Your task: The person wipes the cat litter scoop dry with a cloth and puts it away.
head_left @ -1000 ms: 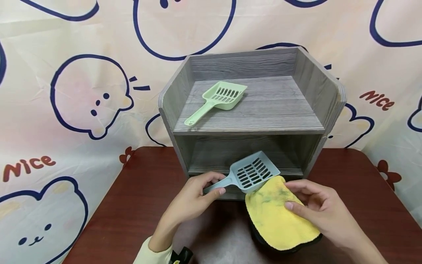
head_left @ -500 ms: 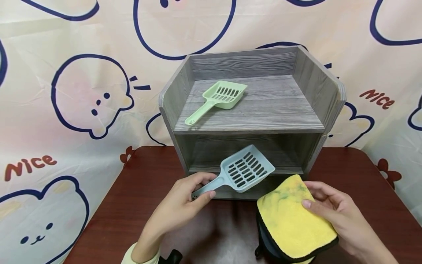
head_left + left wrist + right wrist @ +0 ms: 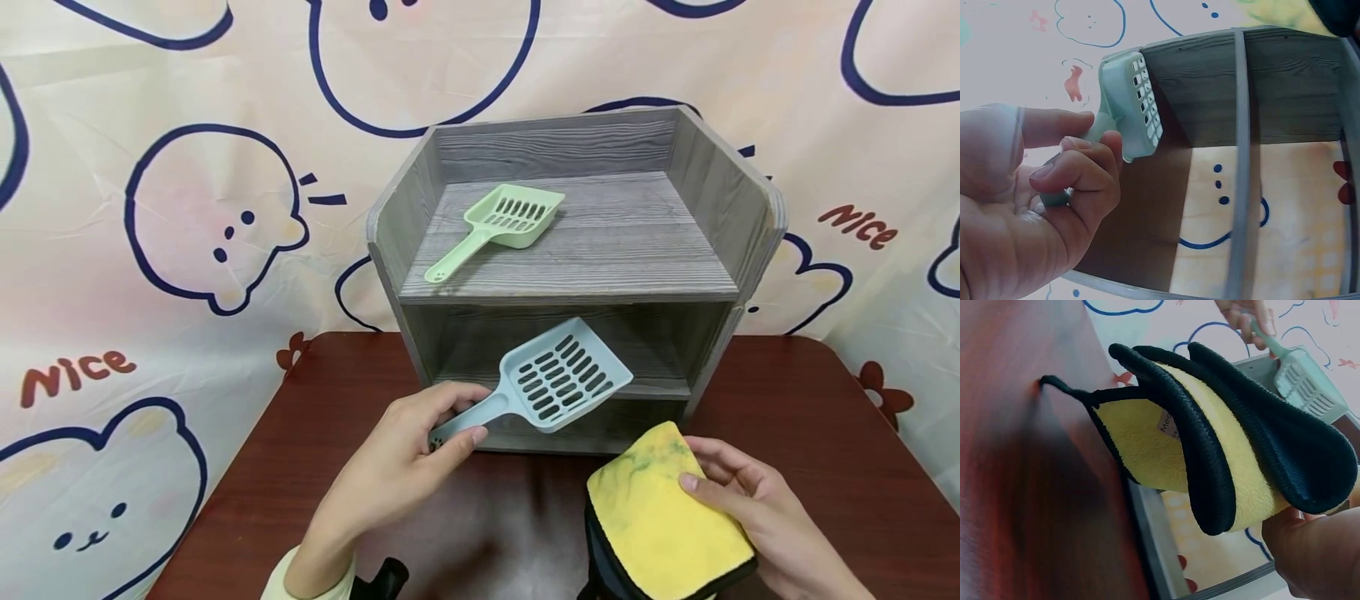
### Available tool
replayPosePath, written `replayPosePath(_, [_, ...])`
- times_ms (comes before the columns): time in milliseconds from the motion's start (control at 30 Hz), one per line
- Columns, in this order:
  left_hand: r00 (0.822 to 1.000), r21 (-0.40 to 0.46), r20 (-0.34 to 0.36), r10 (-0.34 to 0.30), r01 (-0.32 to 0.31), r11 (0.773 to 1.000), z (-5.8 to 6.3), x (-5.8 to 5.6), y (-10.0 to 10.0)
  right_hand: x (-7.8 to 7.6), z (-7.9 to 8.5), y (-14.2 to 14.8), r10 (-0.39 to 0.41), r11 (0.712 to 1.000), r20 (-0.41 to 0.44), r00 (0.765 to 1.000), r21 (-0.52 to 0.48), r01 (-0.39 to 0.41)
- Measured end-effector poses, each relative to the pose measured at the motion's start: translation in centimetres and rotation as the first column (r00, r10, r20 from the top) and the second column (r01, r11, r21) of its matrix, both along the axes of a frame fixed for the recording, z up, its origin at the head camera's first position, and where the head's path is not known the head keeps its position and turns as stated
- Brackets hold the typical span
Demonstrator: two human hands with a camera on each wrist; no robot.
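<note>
My left hand (image 3: 405, 454) grips the handle of a pale blue slotted litter scoop (image 3: 566, 375), its basket tilted up in front of the shelf's lower opening. In the left wrist view, curled fingers wrap the handle and the scoop (image 3: 1129, 103) shows from its side. My right hand (image 3: 757, 508) pinches a folded yellow cloth (image 3: 675, 517) with dark trim and greenish smudges on its upper part. The right wrist view shows the cloth (image 3: 1235, 450) in several layers, with a dark underside, a white label and a hanging loop. Cloth and scoop are apart.
A grey wood-grain shelf (image 3: 570, 296) stands at the back of the dark red table (image 3: 300, 433). On its top board lies a pale green slotted scoop (image 3: 510, 215). Behind hangs a cream curtain (image 3: 247, 75) with cartoon bears.
The cloth, touching the blue scoop's edge a second ago, has moved right and down away from it with my right hand. My left hand has drawn the scoop slightly left and up.
</note>
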State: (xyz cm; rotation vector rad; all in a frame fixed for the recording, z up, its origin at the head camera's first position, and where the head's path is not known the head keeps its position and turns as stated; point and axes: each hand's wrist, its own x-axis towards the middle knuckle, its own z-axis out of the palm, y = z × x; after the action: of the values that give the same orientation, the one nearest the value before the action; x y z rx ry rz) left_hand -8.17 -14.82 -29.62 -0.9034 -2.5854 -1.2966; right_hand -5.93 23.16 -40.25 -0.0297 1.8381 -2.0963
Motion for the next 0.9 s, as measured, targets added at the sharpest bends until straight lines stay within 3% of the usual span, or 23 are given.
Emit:
replayPosePath(433, [0.992, -0.016, -0.045, 0.117, -0.117, 0.993, 4.6, 1.8, 1.1, 0.1, -0.9, -0.4, -0.039, 0.999, 0.058, 0.998, 0.025, 0.037])
replayPosePath(700, [0.991, -0.013, -0.030, 0.132, -0.132, 0.991, 6.5, 2.1, 2.3, 0.1, -0.9, -0.3, -0.065, 0.997, 0.053, 0.996, 0.035, 0.064])
replayPosePath(900, [0.994, 0.016, -0.046, 0.095, -0.094, 0.995, 7.1, 2.8, 2.3, 0.1, -1.0, -0.3, -0.079, 0.996, 0.064, 0.995, 0.036, 0.077])
